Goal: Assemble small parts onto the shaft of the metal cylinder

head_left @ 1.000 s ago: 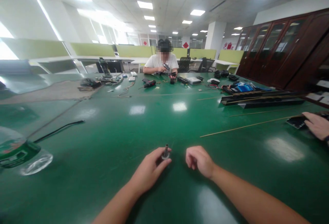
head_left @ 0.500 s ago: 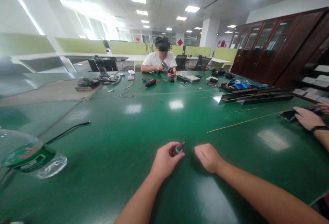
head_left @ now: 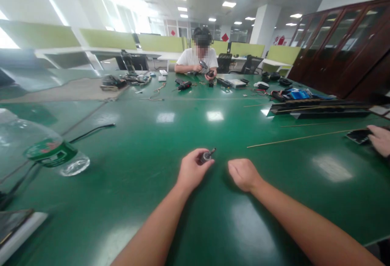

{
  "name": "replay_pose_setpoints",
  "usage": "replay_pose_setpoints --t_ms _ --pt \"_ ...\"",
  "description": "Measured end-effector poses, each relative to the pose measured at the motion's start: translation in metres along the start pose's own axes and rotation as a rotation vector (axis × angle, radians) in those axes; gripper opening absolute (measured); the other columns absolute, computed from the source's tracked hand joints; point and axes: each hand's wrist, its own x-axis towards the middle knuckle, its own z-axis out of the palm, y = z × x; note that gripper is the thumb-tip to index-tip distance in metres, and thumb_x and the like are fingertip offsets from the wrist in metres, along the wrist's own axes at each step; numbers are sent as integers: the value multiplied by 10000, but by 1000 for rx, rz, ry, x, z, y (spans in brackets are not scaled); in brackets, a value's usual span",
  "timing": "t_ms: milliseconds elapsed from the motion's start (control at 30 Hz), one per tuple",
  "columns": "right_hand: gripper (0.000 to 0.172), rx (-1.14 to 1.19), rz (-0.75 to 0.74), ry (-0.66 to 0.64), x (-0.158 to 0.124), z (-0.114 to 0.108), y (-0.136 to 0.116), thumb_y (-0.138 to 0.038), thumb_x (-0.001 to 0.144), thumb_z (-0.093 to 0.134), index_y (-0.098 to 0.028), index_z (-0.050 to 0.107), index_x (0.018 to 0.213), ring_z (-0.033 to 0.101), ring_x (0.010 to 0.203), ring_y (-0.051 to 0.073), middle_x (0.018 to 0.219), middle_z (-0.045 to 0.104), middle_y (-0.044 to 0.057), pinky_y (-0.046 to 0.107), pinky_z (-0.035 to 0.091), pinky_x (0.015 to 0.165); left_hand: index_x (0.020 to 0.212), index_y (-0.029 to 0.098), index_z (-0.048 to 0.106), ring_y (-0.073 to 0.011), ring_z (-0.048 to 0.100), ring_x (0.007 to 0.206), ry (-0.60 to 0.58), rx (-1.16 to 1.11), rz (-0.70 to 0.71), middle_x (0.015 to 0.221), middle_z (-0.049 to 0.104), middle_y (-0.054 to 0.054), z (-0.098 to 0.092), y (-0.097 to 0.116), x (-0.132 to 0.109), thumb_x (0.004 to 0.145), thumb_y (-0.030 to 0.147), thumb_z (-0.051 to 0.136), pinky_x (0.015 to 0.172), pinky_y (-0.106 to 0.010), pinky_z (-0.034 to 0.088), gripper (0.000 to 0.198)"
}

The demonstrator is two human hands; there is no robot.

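Observation:
My left hand point(head_left: 191, 169) is closed round a small grey cylindrical part with a thin shaft point(head_left: 206, 155); the shaft points up and to the right. Just to its right, my right hand point(head_left: 243, 173) rests on the green table point(head_left: 146, 152) with its fingers curled in, and nothing shows in it. The two hands are a short gap apart and do not touch.
A clear water bottle with a green label point(head_left: 45, 152) lies at the left, a black cable point(head_left: 91, 131) beyond it. A thin brass rod point(head_left: 298, 138) and long black rails point(head_left: 319, 109) lie at the right. Another person's hand point(head_left: 379, 139) touches a dark device. A seated person point(head_left: 199, 56) works opposite.
The part in my left hand has tipped from upright to slanting right. The view has shifted, so the bottle sits more in view and a white-edged object shows at the lower left.

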Motion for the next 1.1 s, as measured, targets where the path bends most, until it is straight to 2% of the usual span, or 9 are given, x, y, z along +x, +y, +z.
replay_pose_setpoints --t_ms 167,300,433,500,600,700,800,933,1100 --pt "353 -2 43 -21 1 -1 1 -226 945 390 -187 538 627 481 591 154 628 595 32 305 223 596 957 202 707 -160 641 702 18 39 5 875 726 -10 -2 3 1 734 305 774 652 -259 505 255" --pt "348 82 184 -87 16 -6 -2 -228 919 432 -189 543 592 467 571 146 596 586 16 295 194 564 938 211 708 -151 616 662 1 131 13 825 713 2 -5 1 1 736 308 782 607 -246 484 236" --pt "105 374 261 -179 34 -2 -5 -178 796 544 -205 626 736 530 576 132 647 637 -18 239 258 538 950 228 712 -172 641 776 -11 210 70 890 713 -2 -13 -4 0 741 273 785 707 -268 499 226" --pt "115 469 282 -135 36 3 -7 -135 742 557 -204 621 808 526 546 123 636 626 -33 222 284 522 967 235 713 -177 641 819 -20 223 106 915 710 -5 -16 -5 -2 748 249 783 750 -277 496 231" --pt "208 500 211 -110 31 9 -8 -103 695 571 -215 626 861 484 497 110 590 584 -59 216 287 495 1009 245 707 -172 636 864 -42 203 155 944 703 -5 -17 -3 -4 786 206 747 782 -276 488 230" --pt "239 549 165 -92 25 10 -8 -107 721 573 -221 629 923 478 498 109 597 577 -59 216 297 492 1057 259 694 -168 634 937 -92 176 190 1010 698 -6 -13 -3 -5 826 181 698 834 -275 483 243" --pt "274 666 175 -76 24 10 -8 -123 751 583 -217 616 1007 516 531 114 653 599 -45 214 346 512 1125 269 661 -172 636 978 -98 173 140 1058 696 -2 -11 -3 -6 803 171 719 878 -284 476 341" --pt "303 810 173 -41 26 13 -7 -121 756 603 -203 613 1047 555 586 122 745 628 -16 221 411 544 996 232 654 -159 636 834 -60 166 39 925 689 17 -11 0 -5 752 189 763 756 -259 478 271" --pt "320 792 154 44 27 18 -3 -124 740 651 -207 656 1049 561 612 130 837 670 13 244 448 579 902 223 666 -155 628 780 -65 178 50 849 686 27 -13 3 -3 735 200 775 707 -250 457 200"
